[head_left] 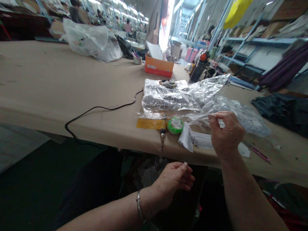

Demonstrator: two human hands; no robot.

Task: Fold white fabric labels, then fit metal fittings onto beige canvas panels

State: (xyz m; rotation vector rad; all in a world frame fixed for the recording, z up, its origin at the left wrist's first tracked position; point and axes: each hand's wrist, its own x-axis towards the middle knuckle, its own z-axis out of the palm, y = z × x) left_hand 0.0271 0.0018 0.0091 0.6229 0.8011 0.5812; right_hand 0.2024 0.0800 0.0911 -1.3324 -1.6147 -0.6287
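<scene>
My right hand is above the table's front edge, thumb and forefinger pinched on a corner of thin clear plastic that trails left toward the plastic bags. Below the table edge, my left hand hangs over my lap, fingers curled and thumb pressed to the forefinger; what they hold, if anything, is hidden. White printed paper slips lie beside my right hand. A pen-shaped soldering iron points toward me over the edge, next to a green round tub with white material inside.
A clear bag with papers lies behind the iron, more clear plastic to its right. A black cord runs left off the edge. An orange box, a black bottle and a pink pen are also on the table.
</scene>
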